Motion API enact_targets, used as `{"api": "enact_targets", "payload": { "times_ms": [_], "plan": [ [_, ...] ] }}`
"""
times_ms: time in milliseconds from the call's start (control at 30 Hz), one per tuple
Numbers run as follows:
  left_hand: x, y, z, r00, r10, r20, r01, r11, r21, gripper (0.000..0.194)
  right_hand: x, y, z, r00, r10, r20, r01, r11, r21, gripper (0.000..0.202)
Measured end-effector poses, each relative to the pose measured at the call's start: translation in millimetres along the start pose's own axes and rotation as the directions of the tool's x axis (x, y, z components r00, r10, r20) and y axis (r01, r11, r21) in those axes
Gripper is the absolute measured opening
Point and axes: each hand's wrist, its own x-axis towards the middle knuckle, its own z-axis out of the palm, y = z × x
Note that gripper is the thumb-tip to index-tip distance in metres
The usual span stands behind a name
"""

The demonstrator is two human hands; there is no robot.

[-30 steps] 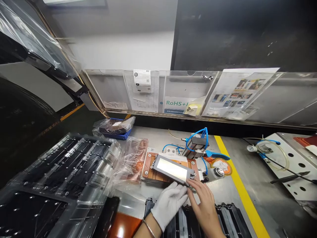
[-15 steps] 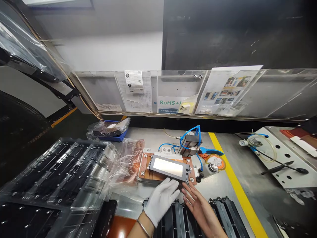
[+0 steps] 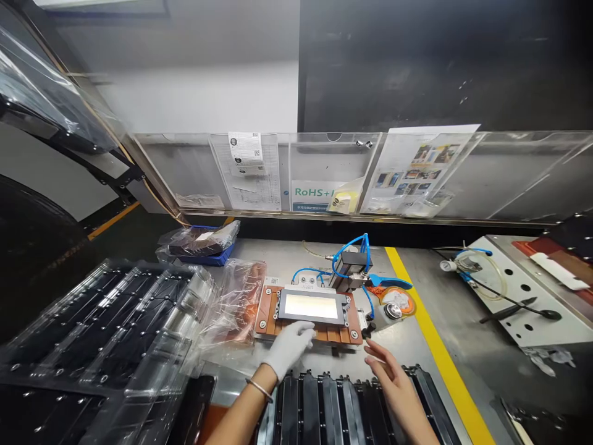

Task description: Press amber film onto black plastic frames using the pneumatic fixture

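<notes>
With the black panel (image 3: 311, 307) as the clock's centre, dark strips (image 3: 328, 411) are lying in a row at 6 o'clock. The bare right hand (image 3: 390, 375) is reaching in at 4, fingers loosely spread, holding nothing. At 7, the gloved left hand (image 3: 291, 347) is keeping its fingers close together over the brown block (image 3: 324, 334); whether they are gripping, I cannot tell. The panel is lying on that block. A clear tray (image 3: 185, 321) is sitting at 9, blue tubes (image 3: 335, 262) are curling at 1.
</notes>
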Motion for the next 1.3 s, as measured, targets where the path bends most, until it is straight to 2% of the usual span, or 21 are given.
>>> {"api": "enact_targets", "payload": {
  "times_ms": [67,133,200,267,300,333,433,500,533,600,667,700,767,833,933,1033,1167,1300],
  "plan": [
    [6.7,7.8,0.8,0.990,0.142,-0.026,-0.133,0.967,0.218,0.023,14.3,9.5,-9.3,0.995,-0.087,-0.050,0.078,0.984,-0.159,0.054],
    [14.3,12.5,5.4,0.963,0.270,0.002,-0.251,0.894,0.371,0.036,28.3,14.7,-16.0,0.989,-0.139,-0.054,0.120,0.959,-0.256,0.052],
    [21.9,11.7,11.8,0.922,0.380,0.074,-0.348,0.730,0.588,0.055,39.7,15.2,-19.6,0.979,-0.202,-0.032,0.177,0.918,-0.356,0.049],
    [28.4,6.2,17.5,0.883,0.448,0.143,-0.368,0.468,0.803,0.067,47.3,12.3,-20.9,0.966,-0.257,0.002,0.232,0.869,-0.438,0.046],
    [31.0,3.0,19.5,0.866,0.470,0.168,-0.353,0.340,0.871,0.070,49.7,9.8,-21.3,0.960,-0.278,0.025,0.257,0.843,-0.473,0.045],
    [33.1,0.2,20.6,0.856,0.484,0.182,-0.335,0.249,0.909,0.071,51.3,7.0,-21.8,0.955,-0.293,0.047,0.275,0.816,-0.508,0.044],
    [35.4,-2.4,16.2,0.846,0.494,0.200,-0.326,0.182,0.928,0.070,51.3,-1.8,-26.3,0.948,-0.307,0.088,0.294,0.735,-0.611,0.041],
    [33.0,0.8,4.7,0.841,0.518,0.159,-0.302,0.204,0.931,0.066,48.6,-6.0,-31.5,0.948,-0.304,0.090,0.283,0.683,-0.673,0.037],
    [30.8,3.0,-3.8,0.836,0.540,0.098,-0.267,0.244,0.933,0.064,46.8,-7.4,-34.1,0.949,-0.301,0.091,0.277,0.663,-0.696,0.034],
    [25.0,6.3,-25.4,0.826,0.557,-0.085,-0.182,0.406,0.896,0.059,43.4,-9.2,-37.5,0.952,-0.290,0.098,0.268,0.636,-0.723,0.031],
    [18.2,6.4,-49.2,0.830,0.500,-0.249,-0.108,0.581,0.807,0.057,41.8,-10.7,-37.5,0.955,-0.279,0.098,0.260,0.634,-0.729,0.032],
    [14.8,5.1,-60.2,0.838,0.457,-0.298,-0.080,0.643,0.762,0.057,42.0,-11.7,-36.1,0.956,-0.277,0.095,0.257,0.641,-0.723,0.035],
    [8.5,0.4,-77.5,0.861,0.380,-0.339,-0.034,0.708,0.705,0.056,44.1,-14.9,-32.2,0.957,-0.273,0.096,0.259,0.663,-0.702,0.042],
    [4.1,-5.1,-86.9,0.882,0.317,-0.348,0.001,0.739,0.674,0.054,47.6,-19.2,-28.9,0.961,-0.256,0.104,0.257,0.691,-0.676,0.042],
    [3.4,-9.6,-87.9,0.914,0.238,-0.329,0.021,0.782,0.623,0.051,52.7,-26.3,-26.5,0.975,-0.198,0.096,0.213,0.744,-0.633,0.028],
    [11.1,-7.4,-79.8,0.940,0.182,-0.288,0.018,0.819,0.574,0.051,59.2,-32.3,-17.8,0.986,-0.150,0.070,0.164,0.832,-0.531,0.030],
    [27.3,1.4,-64.6,0.964,0.106,-0.244,0.031,0.865,0.501,0.043,74.2,-35.2,16.7,0.998,-0.004,0.064,0.021,0.963,-0.270,0.040],
    [27.3,2.7,-51.0,0.962,-0.008,-0.271,0.117,0.915,0.387,0.035,76.7,-29.7,46.4,0.983,0.163,0.084,-0.166,0.986,0.024,0.039]
  ]
}}
